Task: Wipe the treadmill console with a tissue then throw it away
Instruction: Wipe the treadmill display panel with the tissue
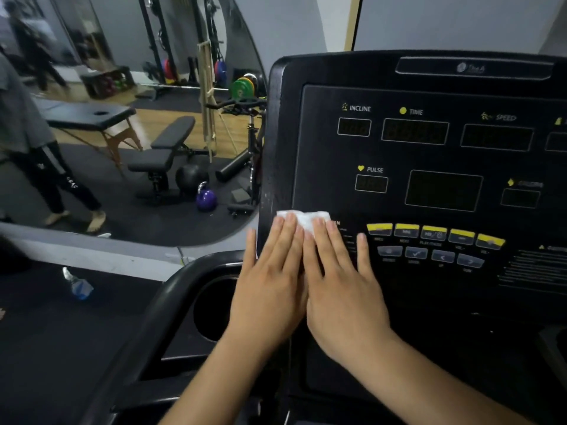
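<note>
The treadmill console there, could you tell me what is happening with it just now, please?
A person is wiping the treadmill console with a white tissue. The left hand and right hand lie flat side by side, pressing the tissue against the console's lower left corner, beside the yellow buttons. All the displays are dark. The tissue has not been thrown away yet.

Viewpoint: one head-worn wide-angle camera, looking forward and down.
Facing: the black treadmill console with yellow buttons (429, 185), which fills the right half.
Nearness: close; both forearms enter from the bottom edge.
Left side: a large wall mirror (129, 118) reflecting gym equipment.
Shared views: only one.
</note>
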The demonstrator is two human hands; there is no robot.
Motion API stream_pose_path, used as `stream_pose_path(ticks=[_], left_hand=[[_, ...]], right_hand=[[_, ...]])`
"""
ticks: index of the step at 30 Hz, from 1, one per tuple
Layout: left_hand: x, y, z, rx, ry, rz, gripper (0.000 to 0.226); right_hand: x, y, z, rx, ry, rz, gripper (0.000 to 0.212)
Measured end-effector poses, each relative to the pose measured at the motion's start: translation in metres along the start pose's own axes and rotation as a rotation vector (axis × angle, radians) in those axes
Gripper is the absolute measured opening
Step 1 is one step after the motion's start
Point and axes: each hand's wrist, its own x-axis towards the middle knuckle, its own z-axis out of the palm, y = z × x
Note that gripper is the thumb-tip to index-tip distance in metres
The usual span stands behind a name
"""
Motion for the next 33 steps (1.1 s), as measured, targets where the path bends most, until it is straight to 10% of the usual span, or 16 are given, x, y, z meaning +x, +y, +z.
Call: stream_pose_path(ticks=[33], left_hand=[[-0.061, -0.051, 0.003, -0.409, -0.185, 0.044, 0.059]], right_hand=[[-0.028, -0.038, 0.042, -0.029, 0.008, -0.034, 0.065]])
